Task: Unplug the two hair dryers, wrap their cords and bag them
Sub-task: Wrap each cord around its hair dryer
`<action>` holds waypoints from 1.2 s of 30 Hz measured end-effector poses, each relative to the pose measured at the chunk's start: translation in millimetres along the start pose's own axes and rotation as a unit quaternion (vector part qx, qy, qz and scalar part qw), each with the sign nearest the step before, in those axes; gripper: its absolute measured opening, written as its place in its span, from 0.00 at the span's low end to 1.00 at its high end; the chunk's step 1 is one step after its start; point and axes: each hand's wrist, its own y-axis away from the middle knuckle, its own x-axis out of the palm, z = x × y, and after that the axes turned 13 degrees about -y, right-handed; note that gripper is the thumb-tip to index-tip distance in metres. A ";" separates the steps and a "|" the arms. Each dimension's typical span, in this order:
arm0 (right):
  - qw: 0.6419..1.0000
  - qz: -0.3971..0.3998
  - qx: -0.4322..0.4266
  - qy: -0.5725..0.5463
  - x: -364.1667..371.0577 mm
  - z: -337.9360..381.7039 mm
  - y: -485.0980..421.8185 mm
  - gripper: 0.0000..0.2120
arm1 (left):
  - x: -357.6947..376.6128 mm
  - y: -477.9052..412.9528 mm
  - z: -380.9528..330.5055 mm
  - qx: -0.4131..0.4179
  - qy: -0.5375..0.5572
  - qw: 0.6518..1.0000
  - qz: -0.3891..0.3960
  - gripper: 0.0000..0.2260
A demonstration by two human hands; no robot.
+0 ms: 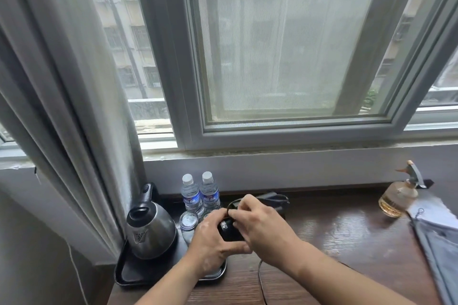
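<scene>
Head view, looking down at a dark wooden desk (347,242) under a big window (285,57), w/ a grey curtain (62,82) hanging at left.

Centre, low: both hands are held together over the desk's left part. L hand (213,242) grips a black hair dryer (229,230) from below and the side, w/ the thumb curled under it. R hand (260,225) lies over the dryer's right side, its thumb and forefinger pinching a loop of black cord (233,203) that arches just above the dryer. More cord runs down across the desk toward the bottom edge. Behind the hands, against the wall, is a dark object (272,198); can't tell what it is.

Containers:
- Black tray (128,272) at the desk's left end. It holds a steel kettle (148,228) on a black base, lid shut, contents not visible.
- Two small plastic water bottles (199,193) w/ white caps and blue labels, upright, side by side and touching, both look full.
- A clear glass (188,220) just in front of the bottles, beside the kettle; contents unclear. A 2nd one is mostly hidden by the L hand.
- Far right: clear spray bottle (396,195), upright, w/ amber liquid low in it.

Grey fabric (433,242) lies on the desk's right edge, near the spray bottle.
</scene>
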 end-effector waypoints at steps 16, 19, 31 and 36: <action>0.871 -0.098 0.183 -0.445 21.9 0.1 44.8 0.09 | -16.6 -10.3 -15.3 -0.115 0.428 0.896 0.011 0.17; 0.830 0.029 0.221 -0.512 12.2 -16.3 54.2 0.07 | -26.1 -13.7 -9.3 -0.113 0.459 0.881 0.026 0.26; 0.953 0.246 0.139 -0.106 -31.3 -110.0 10.4 0.06 | -35.8 -9.0 -4.3 -0.061 0.315 0.913 0.253 0.30; 0.940 0.316 0.124 -0.039 -45.0 -102.4 -16.3 0.04 | -37.7 -8.3 -10.4 -0.050 0.245 0.926 0.282 0.18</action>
